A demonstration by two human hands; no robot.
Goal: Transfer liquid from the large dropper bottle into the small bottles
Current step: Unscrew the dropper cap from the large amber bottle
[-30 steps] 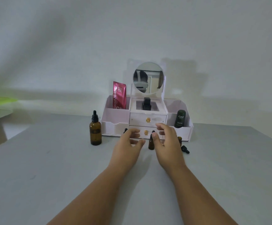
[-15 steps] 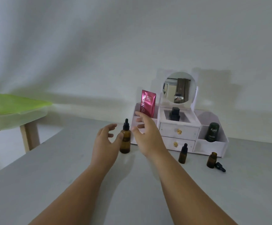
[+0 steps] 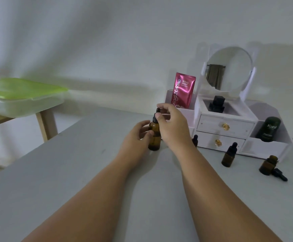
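Gripping the amber body of the large dropper bottle (image 3: 154,137), the left hand (image 3: 135,137) wraps it from the left side, fingers curled round the glass, forearm running low over the grey tabletop (image 3: 72,172); right hand (image 3: 172,125) arched above, thumb and fingertips pinched on the black dropper cap (image 3: 157,116), wrist raised, forearm angling in from lower right; bottle upright, base on the tabletop, long axis vertical, cap pointing up. To the right, well apart from the hands, a capped small bottle (image 3: 228,155) stands upright; further right an open small bottle (image 3: 268,165) stands upright, its loose dropper (image 3: 280,174) lying flat just beside it, tip pointing right; a third small capped bottle (image 3: 195,140) shows partly behind the right wrist. Behind them a white organiser (image 3: 226,127) with round mirror (image 3: 229,69), pink sachet (image 3: 183,90) and dark green tube (image 3: 269,128).
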